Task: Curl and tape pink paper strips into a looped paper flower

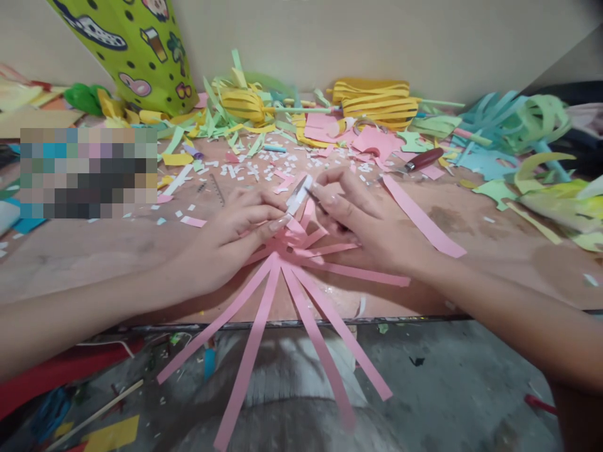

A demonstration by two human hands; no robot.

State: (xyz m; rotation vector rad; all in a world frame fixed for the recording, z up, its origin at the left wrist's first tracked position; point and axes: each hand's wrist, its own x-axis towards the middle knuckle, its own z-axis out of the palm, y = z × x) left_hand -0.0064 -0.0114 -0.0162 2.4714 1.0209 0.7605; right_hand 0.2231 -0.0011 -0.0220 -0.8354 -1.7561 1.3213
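My left hand (245,226) is closed, its thumb and fingertips pinching the lower end of a small white strip (296,199) above the pink paper. In my closed right hand (351,210) is a thin dark pointed tool (311,193), its tip at the white strip; most of it is hidden by the fingers, so I cannot tell its kind. Beneath both hands, a bunch of pink paper strips (264,314) fans out from one centre, several of them hanging over the table's front edge. A loose pink strip (419,216) lies beside my right wrist.
Small white paper scraps (254,169) litter the table (499,276). A red-handled knife (424,160) lies at the right. Yellow paper lanterns (372,103), blue curled paper (513,125) and a green patterned bag (136,56) stand along the wall. A blurred patch covers the left side.
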